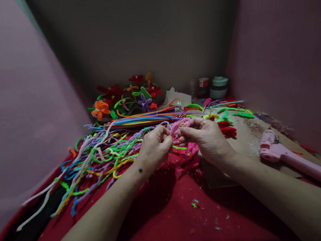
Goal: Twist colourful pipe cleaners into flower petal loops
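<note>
A pink pipe cleaner (181,123), bent into a narrow loop, is held up between my two hands. My left hand (157,141) is closed, pinching its left end with thumb and fingers. On the other side my right hand (206,137) pinches the loop between thumb and forefinger, the other fingers curled beneath. Just below the hands lies a crumpled bright pink bundle (190,155) on the red cloth (155,219). To the left of my left hand spreads a tangle of many-coloured pipe cleaners (96,157).
Pipe-cleaner flowers (100,109) stand at the back left, behind straight pipe cleaners (146,119). On the right, a pink glue gun (291,157) lies on a brown board (248,134) near green leaf shapes (243,115). A lidded jar (219,87) stands by the back wall.
</note>
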`<state>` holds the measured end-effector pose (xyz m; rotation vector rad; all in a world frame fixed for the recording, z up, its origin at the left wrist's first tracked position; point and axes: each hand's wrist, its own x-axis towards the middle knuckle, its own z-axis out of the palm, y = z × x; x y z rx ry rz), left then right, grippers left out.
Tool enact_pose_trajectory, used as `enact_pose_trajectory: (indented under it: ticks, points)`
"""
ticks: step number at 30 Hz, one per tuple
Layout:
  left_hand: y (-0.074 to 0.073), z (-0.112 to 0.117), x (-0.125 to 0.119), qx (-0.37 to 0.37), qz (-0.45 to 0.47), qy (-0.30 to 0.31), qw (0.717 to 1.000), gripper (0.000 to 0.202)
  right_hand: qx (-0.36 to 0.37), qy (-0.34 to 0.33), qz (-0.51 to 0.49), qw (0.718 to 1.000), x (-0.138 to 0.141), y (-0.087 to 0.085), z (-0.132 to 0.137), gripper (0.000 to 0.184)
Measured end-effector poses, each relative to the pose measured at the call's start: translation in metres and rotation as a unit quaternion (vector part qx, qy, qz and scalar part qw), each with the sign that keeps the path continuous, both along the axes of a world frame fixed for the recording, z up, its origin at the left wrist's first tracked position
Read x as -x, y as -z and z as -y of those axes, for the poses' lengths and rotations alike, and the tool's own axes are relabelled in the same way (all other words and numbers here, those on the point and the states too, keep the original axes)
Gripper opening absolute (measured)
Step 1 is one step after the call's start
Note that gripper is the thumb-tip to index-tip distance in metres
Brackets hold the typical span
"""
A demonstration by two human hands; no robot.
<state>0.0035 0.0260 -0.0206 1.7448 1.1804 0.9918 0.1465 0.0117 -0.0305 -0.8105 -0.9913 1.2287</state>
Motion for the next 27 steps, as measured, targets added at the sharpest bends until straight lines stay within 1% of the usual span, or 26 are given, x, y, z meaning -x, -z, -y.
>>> enact_pose_trajectory:
  ticks: [3, 5, 11, 15, 18, 20, 22, 24, 27]
  points:
    - [0.0006, 0.0006, 0.0, -0.051, -0.043, 0.01, 0.998, 0.005, 0.007, -0.004, 0.005, 1.0, -0.0002, 0.0003, -0.0006, 0.016]
    - [0.0012, 0.0014, 0.0, -0.066, -0.061, 0.016, 0.996, 0.008, 0.014, -0.013, -0.003, 1.0, 0.0, 0.0008, -0.0009, 0.015]
    - [0.0047, 0.0051, -0.0017, -0.054, -0.055, 0.038, 0.996, 0.01, 0.006, -0.054, -0.008, 0.998, 0.0024, 0.0063, -0.0001, 0.01]
    - [0.0029, 0.0062, -0.0039, -0.014, -0.01, 0.058, 0.998, 0.009, 0.009, -0.071, 0.008, 0.997, 0.0007, 0.0086, -0.0012, 0.01]
    - [-0.0012, 0.0061, -0.0044, 0.003, 0.029, 0.042, 0.999, 0.009, 0.006, -0.08, -0.004, 0.997, -0.0027, 0.0044, -0.002, 0.014]
    - [-0.0034, 0.0058, -0.0042, 0.01, 0.053, 0.026, 0.998, 0.009, 0.018, -0.069, -0.009, 0.997, -0.0042, 0.0012, -0.0021, 0.017]
    - [-0.0044, 0.0055, -0.0041, 0.031, 0.083, 0.022, 0.996, 0.01, 0.034, -0.054, 0.008, 0.998, -0.0042, 0.0004, -0.0022, 0.018]
    - [-0.0042, 0.0058, -0.0047, 0.056, 0.118, 0.033, 0.991, 0.013, 0.041, -0.058, 0.029, 0.997, -0.003, 0.0026, -0.0023, 0.019]
    - [-0.0025, 0.0075, -0.0069, 0.078, 0.148, 0.055, 0.984, 0.016, 0.023, -0.063, 0.063, 0.996, -0.0008, 0.0073, -0.0017, 0.023]
